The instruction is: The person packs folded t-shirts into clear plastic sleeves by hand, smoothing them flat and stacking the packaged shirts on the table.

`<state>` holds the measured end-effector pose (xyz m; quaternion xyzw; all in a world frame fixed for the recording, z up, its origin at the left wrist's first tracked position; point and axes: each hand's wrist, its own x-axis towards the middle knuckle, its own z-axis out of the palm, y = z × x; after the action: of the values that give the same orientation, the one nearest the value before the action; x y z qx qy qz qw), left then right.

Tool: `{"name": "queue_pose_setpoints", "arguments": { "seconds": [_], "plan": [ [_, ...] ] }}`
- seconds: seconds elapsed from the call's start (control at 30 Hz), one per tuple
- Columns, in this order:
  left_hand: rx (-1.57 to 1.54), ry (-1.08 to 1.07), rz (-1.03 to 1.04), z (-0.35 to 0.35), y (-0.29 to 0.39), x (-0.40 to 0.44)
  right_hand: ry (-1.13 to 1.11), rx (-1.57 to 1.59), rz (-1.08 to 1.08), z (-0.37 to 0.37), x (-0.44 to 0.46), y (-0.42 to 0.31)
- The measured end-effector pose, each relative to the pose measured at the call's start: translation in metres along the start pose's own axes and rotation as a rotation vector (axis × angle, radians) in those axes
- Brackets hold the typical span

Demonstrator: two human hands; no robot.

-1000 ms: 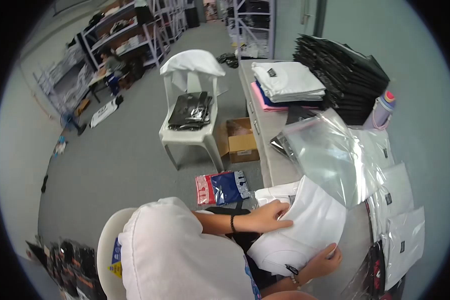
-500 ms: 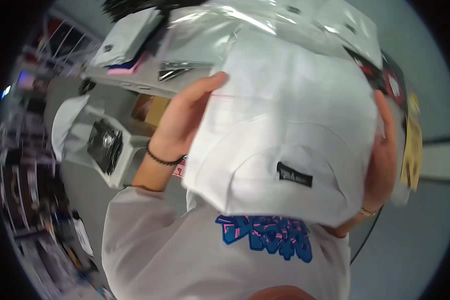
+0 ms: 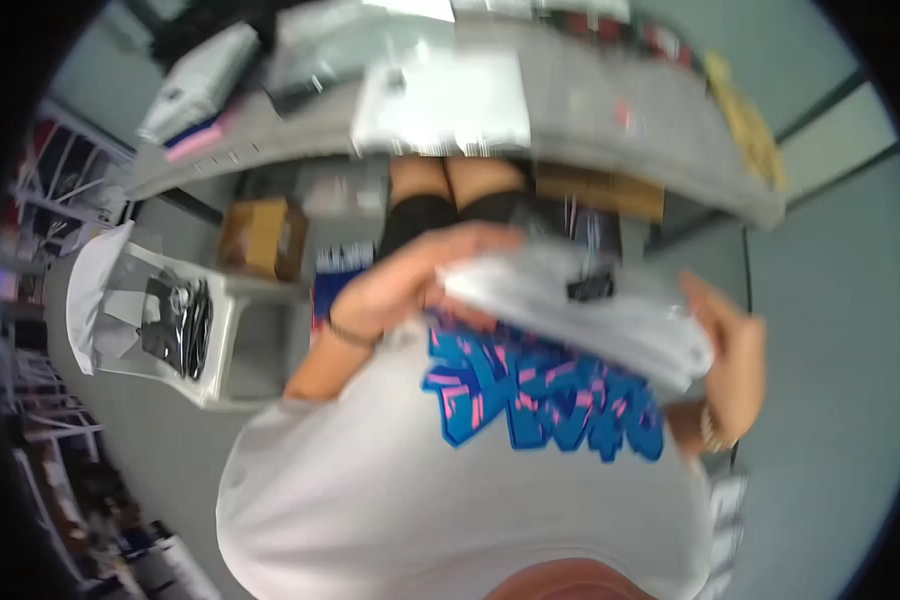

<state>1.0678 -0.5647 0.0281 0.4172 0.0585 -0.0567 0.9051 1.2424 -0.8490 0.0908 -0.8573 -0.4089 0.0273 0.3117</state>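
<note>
A folded white garment (image 3: 560, 305) with a black label is held up close to my chest, over my lap. My left hand (image 3: 410, 280) grips its left end, fingers on top and curled beneath. At its right end, my right hand (image 3: 730, 345) is closed around the edge, blurred by motion. Beyond it, another white folded garment (image 3: 450, 105) lies at the near edge of the grey table (image 3: 610, 110).
At the table's left lies a stack of folded garments (image 3: 200, 85), with clear plastic bags (image 3: 340, 45) beside it. A white chair (image 3: 240, 345) holding black packages (image 3: 175, 325) and a cardboard box (image 3: 260, 238) stand left. Yellow material (image 3: 745, 120) hangs at the table's right end.
The view has swung round and down. The garment in my hands, spread broad half a second ago, is now tilted and seen more edge-on, lower near my chest. My legs and the table's front edge show.
</note>
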Motion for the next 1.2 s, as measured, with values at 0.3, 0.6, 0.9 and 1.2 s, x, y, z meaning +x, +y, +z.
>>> {"name": "queue_pose_setpoints", "arguments": {
  "seconds": [0.3, 0.6, 0.9, 1.2],
  "plan": [
    [0.676, 0.367, 0.299, 0.044, 0.045, -0.017, 0.481, 0.509, -0.124, 0.020, 0.071, -0.011],
    [1.891, 1.055, 0.974, 0.014, 0.051, -0.031, 0.685, 0.449, -0.296, 0.080, 0.129, -0.029],
    [0.977, 0.815, 1.241, -0.040, 0.058, 0.023, 0.229, 0.302, -1.477, 0.115, 0.199, -0.077],
    [0.884, 0.852, 1.234, -0.054, 0.078, 0.046, -0.768, -0.392, -0.980, 0.100, 0.223, -0.107]
  ]
}}
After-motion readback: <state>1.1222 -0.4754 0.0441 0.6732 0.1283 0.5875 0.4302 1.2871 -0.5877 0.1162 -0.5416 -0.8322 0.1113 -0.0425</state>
